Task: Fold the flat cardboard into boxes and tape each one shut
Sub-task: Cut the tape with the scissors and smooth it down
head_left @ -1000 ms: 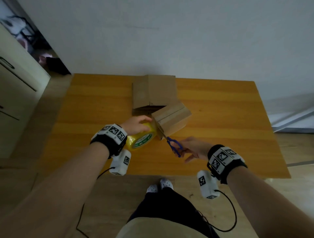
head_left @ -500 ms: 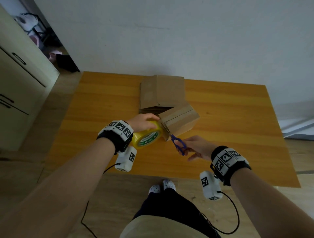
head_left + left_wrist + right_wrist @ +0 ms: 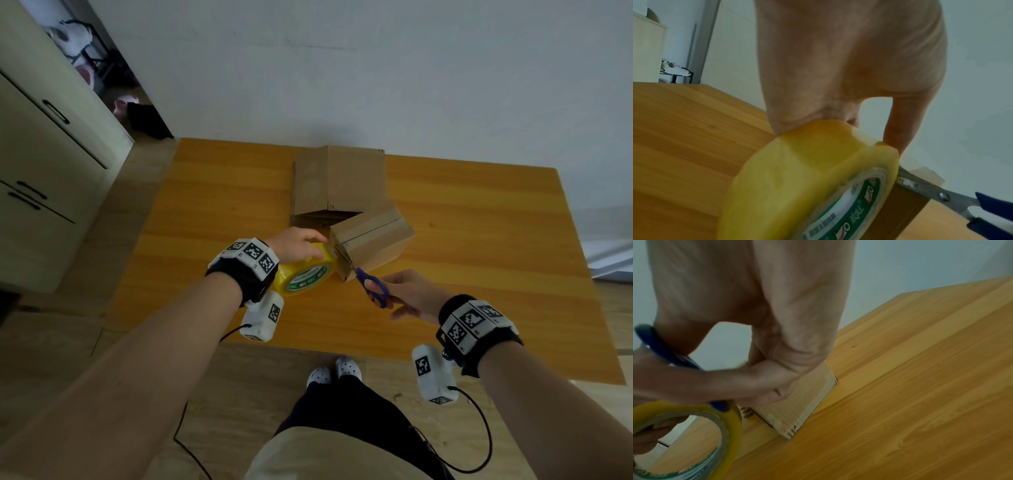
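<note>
Folded cardboard box [image 3: 371, 241] sits on the wooden table [image 3: 479, 240], roughly mid-table, turned at an angle, top flaps closed with a seam running along the top. Its near-left end faces the person. Just behind it, touching or nearly touching, a stack of flat cardboard [image 3: 337, 181] lies near the table's far edge.

Yellow tape roll [image 3: 306, 272] stands on edge just left of the box's near end, green-and-white label on the core facing the camera. Left hand [image 3: 298, 243] grips the roll from above, fingers curled over its outer rim, thumb side down by the box end in the left wrist view [image 3: 859, 65].

Blue-handled scissors [image 3: 371, 286] are held in the right hand [image 3: 411, 294], fingers through the handle loops. Metal blades point up-left into the gap between roll and box end, and are close together at the box's corner; whether fully closed, cannot tell. Any tape strip between roll and box is too clear to make out.

Right wrist view shows the box's corrugated edge [image 3: 797, 410] on the table past the curled fingers.

Both wrists wear black bands with marker tags. Cream cabinet [image 3: 41, 164] stands to the left of the table.
</note>
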Action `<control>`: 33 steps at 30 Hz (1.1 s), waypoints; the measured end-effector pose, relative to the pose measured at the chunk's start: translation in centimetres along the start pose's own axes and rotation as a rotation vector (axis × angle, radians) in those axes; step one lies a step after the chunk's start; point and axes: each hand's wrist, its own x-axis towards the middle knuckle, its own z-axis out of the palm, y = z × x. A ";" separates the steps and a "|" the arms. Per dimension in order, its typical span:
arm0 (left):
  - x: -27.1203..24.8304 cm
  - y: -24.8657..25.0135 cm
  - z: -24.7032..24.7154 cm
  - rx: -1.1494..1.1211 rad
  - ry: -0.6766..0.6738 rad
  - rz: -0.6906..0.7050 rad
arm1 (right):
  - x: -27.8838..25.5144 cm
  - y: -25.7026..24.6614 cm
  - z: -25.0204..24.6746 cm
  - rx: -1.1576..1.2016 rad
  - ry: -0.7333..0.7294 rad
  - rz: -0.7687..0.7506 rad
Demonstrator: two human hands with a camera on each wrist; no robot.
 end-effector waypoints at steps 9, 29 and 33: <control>0.2 -0.4 -0.1 0.018 -0.004 0.022 | 0.0 -0.2 -0.1 -0.013 -0.004 -0.040; 1.1 0.4 -0.1 0.096 0.025 0.016 | -0.2 -0.3 -0.7 -0.003 -0.072 0.015; 1.2 -0.2 0.3 0.074 -0.051 -0.039 | 0.0 -0.3 -0.4 0.036 -0.082 0.046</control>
